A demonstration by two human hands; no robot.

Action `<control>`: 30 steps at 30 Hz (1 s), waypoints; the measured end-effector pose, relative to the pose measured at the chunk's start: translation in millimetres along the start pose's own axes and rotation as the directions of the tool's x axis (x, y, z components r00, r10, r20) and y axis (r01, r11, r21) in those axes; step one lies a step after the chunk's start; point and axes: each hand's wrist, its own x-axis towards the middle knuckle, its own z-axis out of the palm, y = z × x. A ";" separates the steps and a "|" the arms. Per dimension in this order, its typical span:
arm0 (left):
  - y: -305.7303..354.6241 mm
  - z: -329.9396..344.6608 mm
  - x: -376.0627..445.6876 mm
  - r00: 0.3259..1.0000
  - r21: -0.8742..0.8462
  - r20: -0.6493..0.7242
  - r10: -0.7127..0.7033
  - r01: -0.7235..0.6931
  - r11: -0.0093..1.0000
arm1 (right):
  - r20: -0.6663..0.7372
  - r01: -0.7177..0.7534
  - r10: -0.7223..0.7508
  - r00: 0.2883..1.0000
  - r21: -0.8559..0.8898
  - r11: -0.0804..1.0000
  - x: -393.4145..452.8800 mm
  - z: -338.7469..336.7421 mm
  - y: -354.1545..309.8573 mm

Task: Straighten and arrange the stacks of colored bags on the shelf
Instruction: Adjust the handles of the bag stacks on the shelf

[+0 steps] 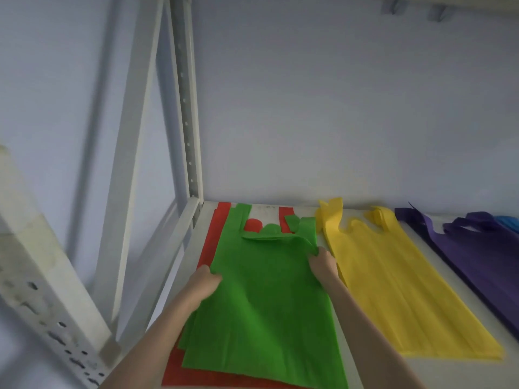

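Note:
A stack of green bags [261, 299] lies on the white shelf [362, 372], on top of a stack of red bags [207, 248] whose edges show at the left, back and front. My left hand [203, 284] grips the green stack's left edge. My right hand [323, 262] pinches its right edge near the handles, where the top bag's upper end is folded over. A yellow stack [393, 287] lies just right of my right hand, with a purple stack [483, 259] beyond it.
A white shelf upright [186, 108] stands at the back left corner, with a slanted brace [132, 153] beside it. A perforated metal post [42, 299] leans at the lower left. A bit of blue bag [509, 221] shows at the far right. The pale wall [337, 108] is behind.

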 end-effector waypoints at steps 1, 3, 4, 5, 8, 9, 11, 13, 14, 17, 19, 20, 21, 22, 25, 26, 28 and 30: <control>1.7 -0.2 -2.5 1.000 0.010 -0.005 0.002 -0.002 1.000 | -0.010 0.012 -0.012 1.000 -0.008 1.000 -1.9 -1.4 0.5; 4.1 -0.2 -7.9 1.000 0.017 -0.016 0.014 -0.014 1.000 | -0.028 0.029 -0.030 0.999 -0.033 0.999 -8.2 -5.3 1.4; 5.1 -0.3 -12.2 1.000 0.019 -0.019 0.020 -0.020 1.000 | -0.033 0.036 -0.037 0.999 -0.039 0.999 -11.6 -7.7 2.3; 5.2 -0.3 -15.4 0.999 0.020 -0.021 0.026 -0.026 0.999 | -0.037 0.047 -0.048 0.998 -0.037 0.998 -14.6 -10.2 3.7; 8.8 1.6 -32.1 0.999 0.019 -0.030 0.032 -0.032 0.999 | -0.041 0.063 -0.063 0.997 -0.012 0.998 -25.5 -19.6 9.5; 10.7 3.5 -38.8 0.998 0.024 -0.044 0.036 -0.035 0.999 | -0.045 0.071 -0.071 0.996 -0.007 0.997 -29.9 -23.3 10.8; 16.0 9.8 -54.4 0.995 0.049 -0.079 0.053 -0.050 0.998 | -0.053 0.090 -0.090 0.995 -0.003 0.996 -39.2 -32.4 13.5; 18.9 18.2 -69.2 0.992 0.063 -0.104 0.073 -0.067 0.996 | -0.058 0.106 -0.107 0.993 -0.007 0.994 -49.3 -41.8 17.0; 20.4 21.9 -79.3 0.991 0.062 -0.112 0.080 -0.073 0.995 | -0.058 0.114 -0.114 0.992 -0.004 0.994 -54.4 -46.3 20.1; 18.4 33.2 -109.5 0.986 0.056 -0.142 0.093 -0.086 0.995 | -0.060 0.126 -0.126 0.990 0.009 0.992 -71.6 -59.5 33.0; 14.1 44.7 -132.8 0.982 0.062 -0.165 0.095 -0.086 0.994 | -0.045 0.138 -0.138 0.989 0.003 0.990 -85.8 -68.4 46.3; 11.5 51.9 -146.3 0.980 0.059 -0.175 0.098 -0.089 0.994 | -0.040 0.147 -0.146 0.988 0.007 0.989 -93.6 -72.7 54.2; 8.4 59.7 -161.3 0.977 0.052 -0.183 0.112 -0.104 0.993 | -0.038 0.157 -0.157 0.987 0.013 0.987 -102.6 -77.3 62.6; 3.8 67.9 -175.2 0.975 0.038 -0.190 0.115 -0.109 0.993 | -0.035 0.167 -0.166 0.985 0.016 0.986 -111.6 -81.2 71.8; -19.1 93.1 -217.2 0.971 -0.041 -0.220 0.090 -0.102 0.994 | -0.021 0.179 -0.179 0.984 0.023 0.984 -143.1 -90.2 102.2; -30.9 101.6 -230.5 0.973 -0.076 -0.222 0.068 -0.087 0.993 | -0.013 0.177 -0.177 0.984 0.029 0.984 -155.4 -92.2 113.1; -54.1 118.0 -257.2 0.980 -0.127 -0.196 0.017 -0.042 0.991 | 0.018 0.172 -0.173 0.985 0.054 0.984 -179.8 -96.2 136.5; -73.5 131.0 -279.3 0.987 -0.149 -0.161 -0.031 0.007 0.989 | 0.042 0.164 -0.168 0.985 0.088 0.982 -203.5 -96.2 160.7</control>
